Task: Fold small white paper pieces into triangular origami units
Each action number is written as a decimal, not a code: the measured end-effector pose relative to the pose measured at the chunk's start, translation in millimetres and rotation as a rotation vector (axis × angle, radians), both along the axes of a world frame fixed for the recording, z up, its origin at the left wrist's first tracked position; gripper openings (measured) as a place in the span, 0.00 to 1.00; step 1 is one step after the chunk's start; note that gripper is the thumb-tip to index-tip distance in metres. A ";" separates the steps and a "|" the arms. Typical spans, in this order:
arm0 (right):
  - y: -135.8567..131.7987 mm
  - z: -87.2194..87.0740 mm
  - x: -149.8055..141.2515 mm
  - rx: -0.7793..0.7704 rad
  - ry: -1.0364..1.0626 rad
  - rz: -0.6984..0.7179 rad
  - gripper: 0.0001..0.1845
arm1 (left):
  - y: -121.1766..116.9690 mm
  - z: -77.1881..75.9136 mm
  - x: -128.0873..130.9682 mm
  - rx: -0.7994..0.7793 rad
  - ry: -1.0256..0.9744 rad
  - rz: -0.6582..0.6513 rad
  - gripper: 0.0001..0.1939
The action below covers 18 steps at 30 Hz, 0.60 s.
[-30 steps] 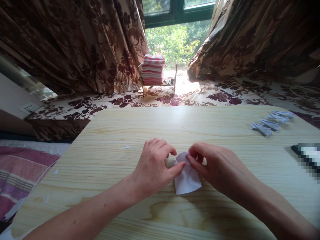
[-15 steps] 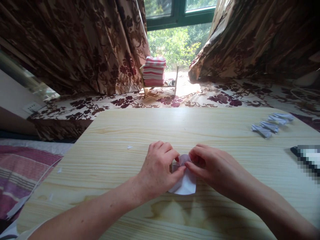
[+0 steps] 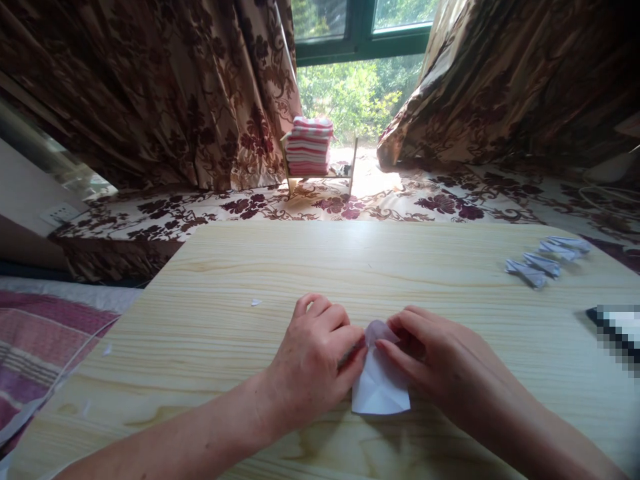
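A small sheet of white paper (image 3: 381, 390) is held just above the table, its upper end curled over and its lower end hanging toward me. Faint crease lines cross the lower part. My left hand (image 3: 320, 353) pinches the paper's left edge near the curl between thumb and fingers. On the other side, my right hand (image 3: 430, 347) has its thumb on the front and its fingers behind the right edge of the curl. The fingertips of both hands are partly hidden.
Several folded white paper pieces (image 3: 533, 272) lie at the table's far right. A blurred-out dark-edged object (image 3: 620, 330) sits at the right edge. A tiny paper scrap (image 3: 256, 303) rests left of my hands. Behind the wooden table (image 3: 320, 260), striped folded cloths (image 3: 309, 148) stand on a small rack.
Both hands and the paper have shifted slightly right and toward me. The left thumb has slid from the paper's front to its left edge, baring more of the sheet.
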State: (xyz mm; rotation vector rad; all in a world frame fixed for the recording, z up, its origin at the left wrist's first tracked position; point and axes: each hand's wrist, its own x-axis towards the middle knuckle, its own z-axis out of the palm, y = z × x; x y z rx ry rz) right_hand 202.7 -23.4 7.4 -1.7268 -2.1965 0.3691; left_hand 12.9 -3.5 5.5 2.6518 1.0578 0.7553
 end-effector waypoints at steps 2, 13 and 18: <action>-1.5 -0.9 1.0 0.038 0.023 0.020 0.11 | 1.0 -0.1 0.2 0.022 0.000 -0.016 0.08; 1.7 -3.0 6.0 0.046 0.032 0.073 0.11 | 4.4 3.7 2.5 -0.057 -0.019 -0.050 0.10; 0.8 1.0 2.4 -0.030 0.044 0.048 0.12 | 10.2 5.0 2.8 -0.202 -0.120 -0.009 0.09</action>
